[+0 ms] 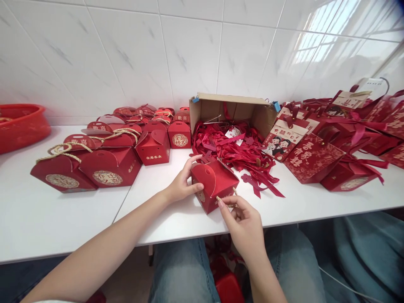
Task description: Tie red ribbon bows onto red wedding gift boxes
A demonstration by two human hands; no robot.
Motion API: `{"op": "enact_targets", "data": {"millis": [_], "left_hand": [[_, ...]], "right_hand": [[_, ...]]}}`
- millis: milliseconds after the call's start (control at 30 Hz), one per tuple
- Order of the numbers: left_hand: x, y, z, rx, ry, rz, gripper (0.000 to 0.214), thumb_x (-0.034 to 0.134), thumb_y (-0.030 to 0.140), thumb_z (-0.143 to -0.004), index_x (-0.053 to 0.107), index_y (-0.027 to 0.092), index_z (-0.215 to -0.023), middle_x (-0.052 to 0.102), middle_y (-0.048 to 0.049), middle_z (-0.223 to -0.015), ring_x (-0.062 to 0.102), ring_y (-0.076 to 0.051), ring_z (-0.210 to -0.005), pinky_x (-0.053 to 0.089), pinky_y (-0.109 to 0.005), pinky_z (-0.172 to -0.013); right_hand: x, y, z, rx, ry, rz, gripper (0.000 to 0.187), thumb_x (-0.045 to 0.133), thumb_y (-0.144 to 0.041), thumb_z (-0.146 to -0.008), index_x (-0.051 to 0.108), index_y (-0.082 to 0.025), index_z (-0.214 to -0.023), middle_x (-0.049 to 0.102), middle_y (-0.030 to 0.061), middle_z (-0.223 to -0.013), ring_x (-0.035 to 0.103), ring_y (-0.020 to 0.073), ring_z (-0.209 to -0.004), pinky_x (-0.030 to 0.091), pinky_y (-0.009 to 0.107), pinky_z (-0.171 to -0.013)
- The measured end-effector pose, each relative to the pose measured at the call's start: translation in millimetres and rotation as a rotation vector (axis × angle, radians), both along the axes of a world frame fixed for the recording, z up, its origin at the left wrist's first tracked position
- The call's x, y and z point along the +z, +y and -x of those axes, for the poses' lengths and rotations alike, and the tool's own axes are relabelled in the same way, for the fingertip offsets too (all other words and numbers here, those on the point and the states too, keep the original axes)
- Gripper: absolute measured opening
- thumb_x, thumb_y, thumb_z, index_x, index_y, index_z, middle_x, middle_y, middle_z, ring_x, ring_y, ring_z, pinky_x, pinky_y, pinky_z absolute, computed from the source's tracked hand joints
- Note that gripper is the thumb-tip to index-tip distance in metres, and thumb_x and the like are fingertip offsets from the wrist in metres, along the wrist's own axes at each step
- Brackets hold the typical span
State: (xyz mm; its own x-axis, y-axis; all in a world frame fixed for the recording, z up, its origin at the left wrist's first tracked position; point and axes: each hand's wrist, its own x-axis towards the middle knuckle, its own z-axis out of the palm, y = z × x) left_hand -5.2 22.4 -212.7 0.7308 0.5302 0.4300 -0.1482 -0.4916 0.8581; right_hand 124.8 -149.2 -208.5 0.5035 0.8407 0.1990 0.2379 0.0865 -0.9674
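Observation:
A small red gift box (214, 181) with gold print stands tilted near the table's front edge. My left hand (184, 181) grips it from the left, thumb on its front face and fingers behind. At the box's right side my right hand (241, 212) pinches the twisted gold cord (232, 205) between thumb and index finger, touching the box wall. Part of the cord is hidden behind my fingers. Just behind the box, a heap of dark red ribbons (227, 145) with flower-shaped tags spills from an open cardboard box (233, 107).
Several red gift boxes (109, 168), some with gold cords, stand at the left. To the right are several red gift bags and ribboned boxes (350, 174). A red plastic basin (23, 128) sits far left on the white table (151, 223). A tiled wall (195, 50) rises behind.

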Motion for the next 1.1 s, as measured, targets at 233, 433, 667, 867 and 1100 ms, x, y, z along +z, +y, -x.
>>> {"op": "enact_targets", "data": {"millis": [233,433,667,867,1100], "left_hand": [[1.2,-0.8,1.1,-0.016,-0.009,0.004,0.089,0.069,0.056,-0.071,0.026,0.022,-0.14,0.057,-0.0115,-0.109,0.059,-0.023,-0.094,0.046,-0.035,-0.085],[2.1,-0.5,0.9,-0.015,0.0,0.01,0.087,0.069,0.055,-0.072,0.025,0.023,-0.14,0.057,-0.0108,-0.108,0.059,-0.023,-0.093,0.045,-0.034,-0.085],[1.5,-0.2,1.1,-0.019,0.005,0.02,0.086,0.069,0.055,-0.072,0.025,0.024,-0.14,0.056,-0.0115,-0.112,0.059,-0.024,-0.096,0.045,-0.034,-0.086],[2.8,0.7,2.1,-0.02,0.014,0.03,0.09,0.071,0.054,-0.07,0.026,0.025,-0.143,0.057,-0.0133,-0.117,0.059,-0.026,-0.1,0.045,-0.036,-0.087],[0.7,5.9,-1.4,-0.108,-0.046,0.229,0.087,0.062,0.065,-0.071,0.033,0.026,-0.144,0.052,-0.0134,-0.135,0.049,-0.032,-0.122,0.037,-0.04,-0.103]], "right_hand": [[-4.2,-2.9,5.7,-0.124,-0.292,-0.197,0.01,0.057,-0.013,-0.08,0.064,-0.019,-0.077,0.06,0.001,-0.08,0.047,0.0074,-0.051,0.038,0.022,-0.047],[-0.2,-4.6,0.5,-0.003,-0.301,-0.061,0.015,0.053,-0.032,-0.088,0.06,-0.019,-0.092,0.061,0.0036,-0.09,0.051,0.0104,-0.058,0.042,0.025,-0.056],[1.8,4.7,0.0,0.26,0.008,0.043,0.039,0.042,-0.042,-0.093,0.066,-0.017,-0.075,0.066,0.0044,-0.075,0.059,0.0172,-0.074,0.044,0.028,-0.071],[-9.2,3.3,-0.4,0.098,-0.044,-0.008,0.022,0.062,-0.037,-0.083,0.067,-0.018,-0.074,0.061,0.0005,-0.068,0.044,0.0107,-0.054,0.035,0.024,-0.053],[-18.5,2.9,-1.1,0.021,-0.215,-0.016,0.01,0.064,-0.026,-0.08,0.063,-0.019,-0.073,0.06,-0.0003,-0.074,0.043,0.0095,-0.052,0.036,0.024,-0.05]]}}
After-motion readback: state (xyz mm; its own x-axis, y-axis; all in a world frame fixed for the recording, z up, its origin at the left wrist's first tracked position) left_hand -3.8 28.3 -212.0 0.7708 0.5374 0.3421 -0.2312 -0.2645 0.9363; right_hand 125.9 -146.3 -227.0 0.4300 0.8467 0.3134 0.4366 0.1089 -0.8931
